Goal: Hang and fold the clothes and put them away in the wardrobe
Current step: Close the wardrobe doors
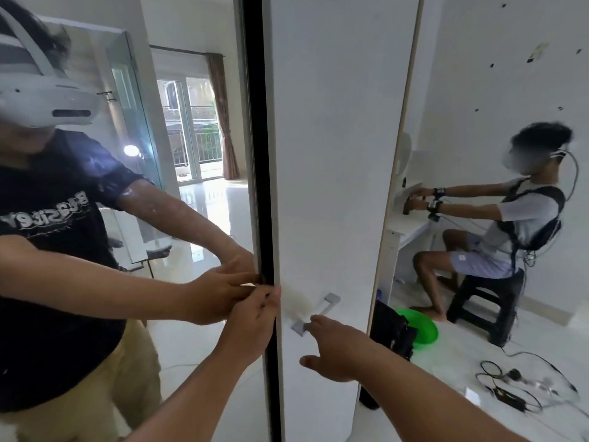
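Note:
No clothes are in view. The wardrobe fills the middle: a mirror door on the left and a white door with a grey bar handle on the right. My left hand grips the dark edge of the mirror door, fingers curled round it, and its reflection meets it in the glass. My right hand reaches toward the handle with fingers extended, the fingertip touching the handle's lower end. The mirror shows my own reflection in a black T-shirt.
To the right of the wardrobe another person sits on a black stool at a white desk. A green basin, a black bag and loose cables lie on the white floor.

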